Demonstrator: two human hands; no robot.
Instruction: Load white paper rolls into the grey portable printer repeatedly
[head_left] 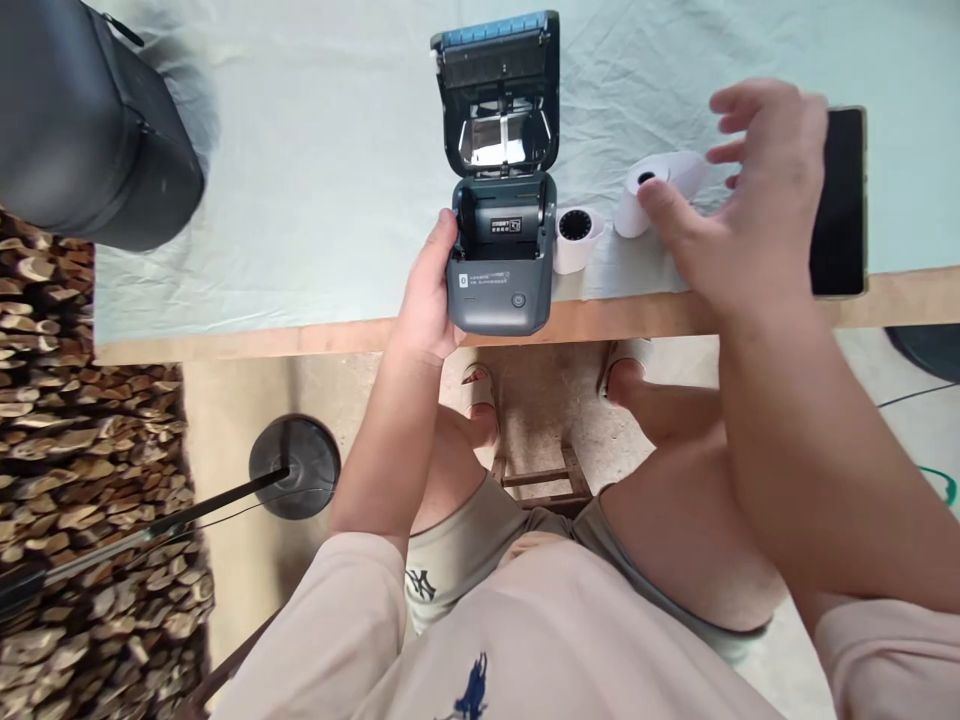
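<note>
— what's the left hand (pixel 429 290) doing?
— it's gripping the side of the small grey printer (pixel 501 265), which sits at the near edge of the counter (pixel 315 200) with its lid (pixel 499 90) tipped up and the paper bay open.
— and the right hand (pixel 739 200)?
— fingers spread wide, holding nothing, thumb touching the end of the white paper roll (pixel 660 190) lying on its side.
— anything else close by?
— a smaller roll core (pixel 576 238) just beside the printer, a dark phone (pixel 840 200) behind the right hand, a black bag (pixel 82 120) far left.
</note>
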